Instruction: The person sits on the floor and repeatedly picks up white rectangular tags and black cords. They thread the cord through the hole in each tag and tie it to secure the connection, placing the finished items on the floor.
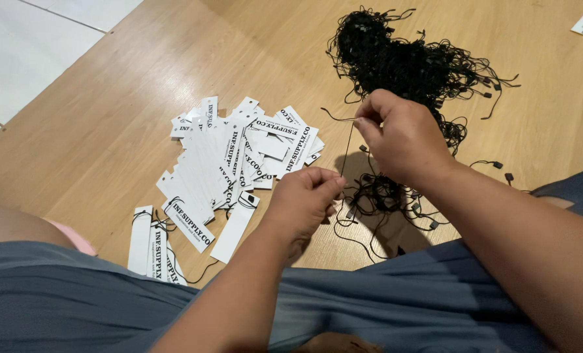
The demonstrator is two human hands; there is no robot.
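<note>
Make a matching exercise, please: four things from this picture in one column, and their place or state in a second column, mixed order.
Things:
1. big black string tangle
2. white paper tags pile
3. single black string
4. tags already strung

Places or states:
A. stretched taut between the left hand and right hand
B. heaped on the wooden floor, left of the hands
C. lying nearest the person's grey clothing, lower left
D. heaped beyond the right hand, far side

Pairs: 1-D, 2-B, 3-A, 4-C

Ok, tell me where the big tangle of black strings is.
In the head view, the big tangle of black strings lies on the wooden floor at upper right, just beyond the right hand.
</note>
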